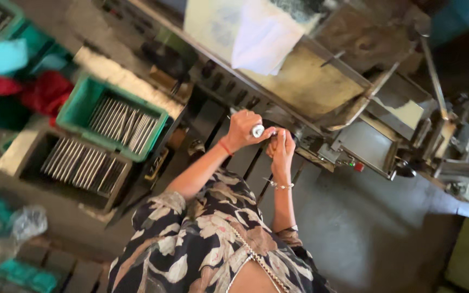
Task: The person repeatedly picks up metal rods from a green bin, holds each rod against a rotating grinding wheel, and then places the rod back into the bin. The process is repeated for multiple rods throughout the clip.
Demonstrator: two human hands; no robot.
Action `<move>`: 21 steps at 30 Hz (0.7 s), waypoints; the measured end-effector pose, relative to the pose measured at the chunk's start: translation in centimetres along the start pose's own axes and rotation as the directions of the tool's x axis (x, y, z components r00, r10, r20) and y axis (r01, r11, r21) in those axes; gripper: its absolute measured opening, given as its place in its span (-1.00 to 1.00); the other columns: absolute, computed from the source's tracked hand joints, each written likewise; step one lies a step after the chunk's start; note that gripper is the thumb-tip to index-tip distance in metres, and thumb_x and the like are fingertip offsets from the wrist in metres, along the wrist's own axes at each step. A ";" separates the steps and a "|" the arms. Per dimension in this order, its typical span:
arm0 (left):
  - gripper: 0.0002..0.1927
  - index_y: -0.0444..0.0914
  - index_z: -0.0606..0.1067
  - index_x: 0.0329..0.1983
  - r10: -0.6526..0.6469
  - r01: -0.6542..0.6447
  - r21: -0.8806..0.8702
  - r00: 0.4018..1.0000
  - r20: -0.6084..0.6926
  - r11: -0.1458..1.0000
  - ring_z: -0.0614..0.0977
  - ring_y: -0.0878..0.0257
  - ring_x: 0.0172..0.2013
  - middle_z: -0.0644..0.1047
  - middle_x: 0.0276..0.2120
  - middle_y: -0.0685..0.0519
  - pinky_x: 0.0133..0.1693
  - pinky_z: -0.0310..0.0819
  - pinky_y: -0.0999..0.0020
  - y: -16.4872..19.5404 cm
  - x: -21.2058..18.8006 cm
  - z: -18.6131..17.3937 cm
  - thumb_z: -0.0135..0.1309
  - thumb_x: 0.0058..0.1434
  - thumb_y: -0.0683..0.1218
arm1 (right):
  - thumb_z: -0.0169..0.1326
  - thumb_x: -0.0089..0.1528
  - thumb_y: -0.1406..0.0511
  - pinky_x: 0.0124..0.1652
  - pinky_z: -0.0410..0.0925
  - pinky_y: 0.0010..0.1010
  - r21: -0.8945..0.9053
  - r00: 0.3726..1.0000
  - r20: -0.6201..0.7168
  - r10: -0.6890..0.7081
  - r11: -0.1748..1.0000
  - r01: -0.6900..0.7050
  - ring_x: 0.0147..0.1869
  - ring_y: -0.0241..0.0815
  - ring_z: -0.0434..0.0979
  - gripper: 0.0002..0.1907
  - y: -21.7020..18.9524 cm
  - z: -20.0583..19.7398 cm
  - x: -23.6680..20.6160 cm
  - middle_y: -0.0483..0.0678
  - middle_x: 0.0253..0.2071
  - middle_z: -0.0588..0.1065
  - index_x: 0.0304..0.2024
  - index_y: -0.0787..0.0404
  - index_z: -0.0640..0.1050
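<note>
Small white cylindrical piece (258, 131), round end showing, gripped in fist beside grey machine.

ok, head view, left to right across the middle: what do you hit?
Red cloth → green plastic crate of metal rods → left hand gripping a small silver cylinder → right hand → grey metal machine.

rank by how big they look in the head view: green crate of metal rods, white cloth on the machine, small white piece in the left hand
1. green crate
2. white cloth, clearly smaller than the crate
3. small white piece held in the left hand, by far the smallest
</note>
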State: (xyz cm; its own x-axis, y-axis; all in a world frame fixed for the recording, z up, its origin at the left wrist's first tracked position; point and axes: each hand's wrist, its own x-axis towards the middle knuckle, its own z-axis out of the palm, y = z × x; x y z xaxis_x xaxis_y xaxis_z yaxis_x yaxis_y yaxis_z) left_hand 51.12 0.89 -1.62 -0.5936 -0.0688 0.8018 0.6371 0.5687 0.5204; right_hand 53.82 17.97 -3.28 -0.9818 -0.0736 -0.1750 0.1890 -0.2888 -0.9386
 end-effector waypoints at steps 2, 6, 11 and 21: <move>-0.54 -0.16 0.35 -0.56 0.088 -0.088 -0.004 0.996 -0.018 0.996 0.44 0.09 -0.51 0.36 -0.58 0.07 -0.39 0.33 0.18 0.0 0.3 -2.3 0.43 0.09 0.07 | -0.15 0.49 0.11 -0.65 -0.09 -0.53 -0.052 0.993 0.031 0.114 0.992 -0.113 -0.67 -0.47 -0.05 -0.63 -0.4 1.3 -0.2 -0.28 -0.64 0.06 -0.09 0.27 0.51; -0.49 -0.17 0.30 -0.63 -0.138 0.136 -0.022 0.975 -0.174 0.990 0.37 0.06 -0.56 0.31 -0.64 0.04 -0.45 0.22 0.17 0.0 -0.6 -5.2 0.45 0.00 0.06 | -0.11 0.45 0.14 -0.63 -0.04 -0.52 0.018 0.981 0.092 0.168 0.985 -0.171 -0.69 -0.46 -0.05 -0.69 -0.6 5.0 -0.5 -0.29 -0.65 0.07 -0.01 0.22 0.51; -0.60 -0.21 0.30 -0.64 -0.295 0.313 0.001 0.897 -0.329 0.950 0.34 0.08 -0.55 0.30 -0.63 0.02 -0.46 0.18 0.20 -2.8 -3.5 -9.1 0.35 0.02 -0.10 | -0.07 0.48 0.14 -0.62 -0.06 -0.51 0.105 0.972 0.173 0.156 0.979 -0.176 -0.68 -0.46 -0.09 -0.71 1.7 11.5 -2.0 -0.30 -0.66 0.03 -0.05 0.23 0.51; -0.45 -0.21 0.22 -0.68 -0.811 0.746 -0.318 0.534 -0.241 0.585 0.16 0.49 -0.57 0.19 -0.70 0.23 -0.59 0.01 0.39 -9.7 -8.5 -21.0 0.34 0.21 -0.05 | -0.12 0.50 0.11 -0.59 0.05 -0.55 -0.221 0.956 0.291 0.036 0.975 0.031 -0.63 -0.52 0.03 -0.64 7.2 26.7 -4.2 -0.32 -0.63 0.12 -0.12 0.24 0.52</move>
State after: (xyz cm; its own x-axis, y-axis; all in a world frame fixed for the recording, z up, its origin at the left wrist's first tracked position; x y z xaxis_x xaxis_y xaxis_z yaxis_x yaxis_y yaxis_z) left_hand 60.30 -21.24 -7.35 -0.7150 -0.6950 0.0767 0.0864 0.0210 0.9960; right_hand 59.75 -9.27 -1.36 -0.9267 -0.3581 -0.1143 0.1499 -0.0732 -0.9860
